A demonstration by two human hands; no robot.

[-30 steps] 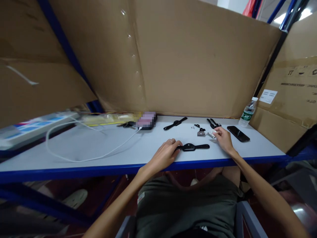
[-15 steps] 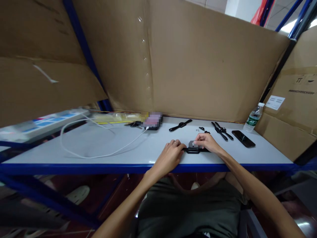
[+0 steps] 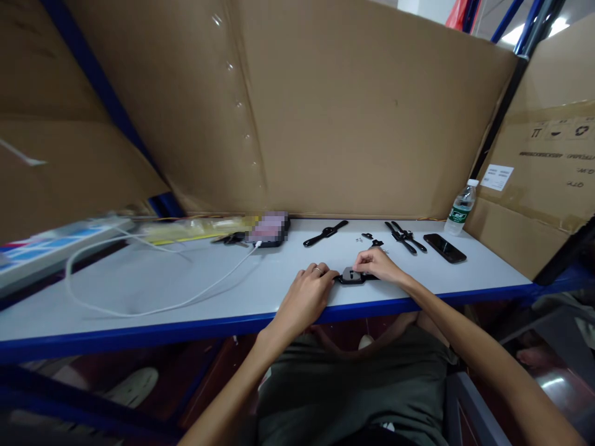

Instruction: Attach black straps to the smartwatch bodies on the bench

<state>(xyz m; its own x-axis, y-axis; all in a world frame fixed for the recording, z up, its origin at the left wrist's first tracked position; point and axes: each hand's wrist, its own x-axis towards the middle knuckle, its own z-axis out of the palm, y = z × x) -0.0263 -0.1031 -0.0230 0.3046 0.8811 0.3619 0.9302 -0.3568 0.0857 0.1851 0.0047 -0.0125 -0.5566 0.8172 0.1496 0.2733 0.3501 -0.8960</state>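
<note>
A black spokeshave (image 3: 356,282) lies near the table's front edge with a grey metal blade (image 3: 348,272) on its middle; a dark slot shows in the blade. My left hand (image 3: 310,290) is closed round the spokeshave's left handle. With thumb and fingertips, my right hand (image 3: 379,265) pinches the blade at its right edge, over the right handle. Just beyond the right hand are a small black part (image 3: 377,243), another black piece (image 3: 367,235) and tiny screws (image 3: 359,240). Another spokeshave (image 3: 326,233) lies farther back, and two more (image 3: 406,236) lie side by side to the right.
A phone (image 3: 445,248) and a water bottle (image 3: 461,210) stand at the right. To the left, a white cable (image 3: 218,286) loops from a blurred dark-edged box (image 3: 269,230) toward a power strip (image 3: 60,248). Cardboard (image 3: 325,124) walls the back and sides.
The blade, tilted up before, now lies flatter on the spokeshave, with my right hand still at it. My left hand keeps its hold. The view has shifted to the right.
</note>
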